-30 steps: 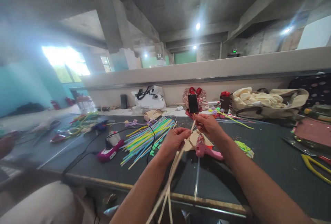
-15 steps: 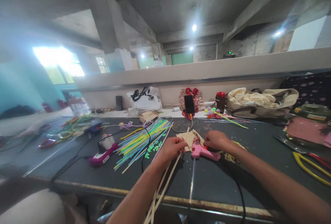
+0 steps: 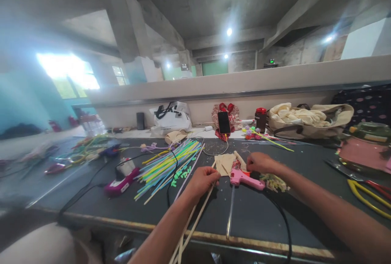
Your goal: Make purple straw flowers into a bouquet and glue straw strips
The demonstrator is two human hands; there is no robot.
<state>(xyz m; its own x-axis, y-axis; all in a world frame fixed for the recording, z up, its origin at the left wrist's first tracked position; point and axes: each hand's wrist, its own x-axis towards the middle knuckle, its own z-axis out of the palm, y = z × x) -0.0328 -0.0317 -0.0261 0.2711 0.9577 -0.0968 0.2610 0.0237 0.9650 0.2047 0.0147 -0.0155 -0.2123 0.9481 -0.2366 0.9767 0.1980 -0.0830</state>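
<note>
My left hand [image 3: 204, 180] is closed in a pinch on long beige strips [image 3: 198, 219] that run down over the table's front edge. Just right of it, a pink glue gun [image 3: 248, 180] lies with a clear glue stick [image 3: 231, 211] pointing toward me. My right hand [image 3: 259, 163] is beside the glue gun, its fingers curled down and their tips hidden; what they hold, if anything, cannot be made out. Between the hands, flat beige pieces [image 3: 224, 164] lie on the dark table, partly behind the gun's nozzle.
Colourful sticks [image 3: 171, 168] and green bits [image 3: 181, 176] lie left, near a purple power strip [image 3: 122, 182]. A phone [image 3: 224, 122] stands behind. Small pale scraps [image 3: 275, 183] lie beside my right forearm. Yellow-and-red-handled shears [image 3: 363, 190] are far right.
The glue gun has shifted slightly right, along with my right hand. My left hand has moved slightly down, and the strip end no longer rises above the beige pieces.
</note>
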